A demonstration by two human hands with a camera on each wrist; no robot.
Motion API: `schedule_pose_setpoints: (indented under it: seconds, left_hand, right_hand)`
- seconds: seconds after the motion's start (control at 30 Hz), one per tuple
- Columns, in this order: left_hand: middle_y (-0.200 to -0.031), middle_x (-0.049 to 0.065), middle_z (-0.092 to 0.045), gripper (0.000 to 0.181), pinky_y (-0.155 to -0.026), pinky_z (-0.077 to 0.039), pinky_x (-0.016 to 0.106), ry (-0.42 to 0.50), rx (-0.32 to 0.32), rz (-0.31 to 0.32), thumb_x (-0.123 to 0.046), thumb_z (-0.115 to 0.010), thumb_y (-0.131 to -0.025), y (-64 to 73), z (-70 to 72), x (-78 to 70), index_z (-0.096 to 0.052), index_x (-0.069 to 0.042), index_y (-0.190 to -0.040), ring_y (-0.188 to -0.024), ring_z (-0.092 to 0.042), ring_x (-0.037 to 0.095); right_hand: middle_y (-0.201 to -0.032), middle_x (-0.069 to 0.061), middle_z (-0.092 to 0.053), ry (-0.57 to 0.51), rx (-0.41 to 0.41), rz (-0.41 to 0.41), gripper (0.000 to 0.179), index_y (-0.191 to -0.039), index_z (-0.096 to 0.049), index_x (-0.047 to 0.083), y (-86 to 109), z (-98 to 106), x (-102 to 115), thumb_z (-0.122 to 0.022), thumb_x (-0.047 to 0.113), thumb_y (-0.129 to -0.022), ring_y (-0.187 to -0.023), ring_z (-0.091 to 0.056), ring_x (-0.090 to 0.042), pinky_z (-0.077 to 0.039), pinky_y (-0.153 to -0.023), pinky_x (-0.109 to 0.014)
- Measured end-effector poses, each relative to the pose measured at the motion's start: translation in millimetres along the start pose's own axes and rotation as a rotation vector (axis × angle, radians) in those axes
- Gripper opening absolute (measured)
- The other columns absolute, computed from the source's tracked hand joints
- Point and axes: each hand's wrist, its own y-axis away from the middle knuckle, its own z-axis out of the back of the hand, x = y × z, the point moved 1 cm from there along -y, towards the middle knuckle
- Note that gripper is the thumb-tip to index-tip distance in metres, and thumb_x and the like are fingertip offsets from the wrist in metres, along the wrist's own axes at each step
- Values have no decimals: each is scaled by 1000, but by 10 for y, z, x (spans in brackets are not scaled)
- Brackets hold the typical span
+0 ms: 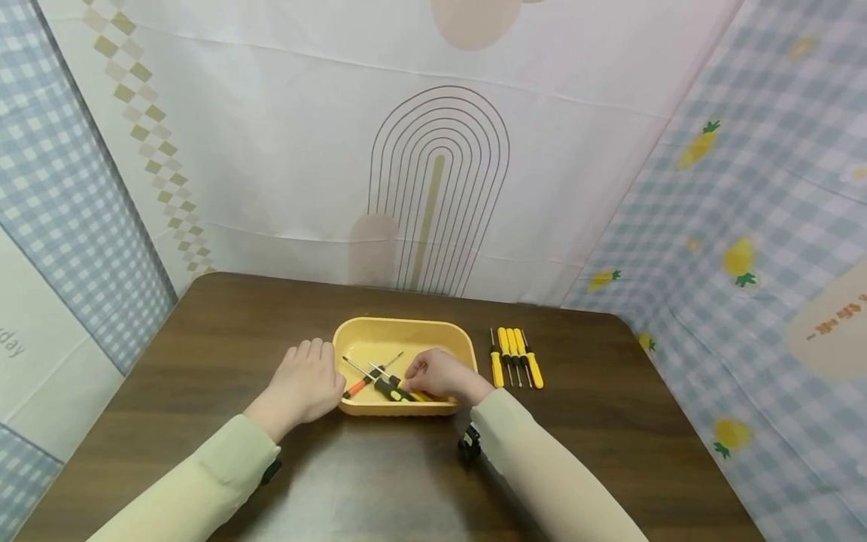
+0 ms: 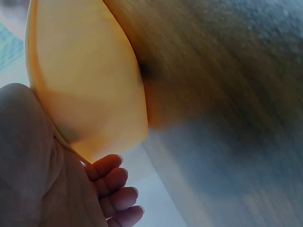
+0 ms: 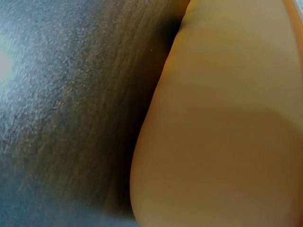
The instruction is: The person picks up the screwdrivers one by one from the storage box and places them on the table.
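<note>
A yellow plastic bin (image 1: 386,409) stands on the table with several screwdrivers inside. My left hand (image 1: 308,380) grips its left rim; in the left wrist view the fingers (image 2: 113,182) curl past the bin's end. Inside the bin, my right hand (image 1: 440,374) has its fingers bent at a screwdriver (image 1: 394,381) and seems to pinch its handle, which the hand partly hides. Left of it lie a black and yellow-green screwdriver (image 1: 388,389) and an orange and black screwdriver (image 1: 355,388), crossing each other. The right wrist view shows only the bin's outer wall (image 3: 218,132) and the table.
To the right of the bin, several yellow-handled screwdrivers (image 1: 516,348) lie side by side on the dark wooden table (image 1: 596,421). A white patterned cloth (image 1: 291,150) hangs behind the table, with checked cloth (image 1: 731,188) on the right.
</note>
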Motion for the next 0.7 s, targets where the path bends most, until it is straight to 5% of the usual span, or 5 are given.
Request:
schedule_pose_setpoints:
  seconds: [0.23, 0.53, 0.7]
  left_hand:
    - [-90, 12, -41, 31, -81, -35, 48, 11, 48, 22, -24, -45, -89, -23, 25, -24, -47, 5, -101, -90, -42, 32]
    - [-92, 13, -43, 33, -82, -35, 49, 43, 103, 59, -24, -45, -90, -25, 48, -37, -47, 5, -104, -91, -42, 32]
    - [-93, 13, -43, 34, -82, -35, 49, 52, 112, 65, -25, -46, -89, -29, 67, -44, -47, 5, -105, -91, -42, 32]
  right_hand:
    - [-74, -3, -63, 44, 0, 8, 11, -89, -68, 13, -6, 5, 10, -73, 22, -86, -56, -52, -13, -46, -56, -31]
    - [-78, 6, -63, 226, 54, 109, 6, -87, -70, 15, -26, -18, 88, -68, 18, -91, -73, -57, -11, -48, -71, -30]
    - [-73, 5, -62, 243, 72, 114, 10, -85, -70, 15, -39, -10, 100, -65, 18, -93, -66, -54, -10, -47, -67, -29]
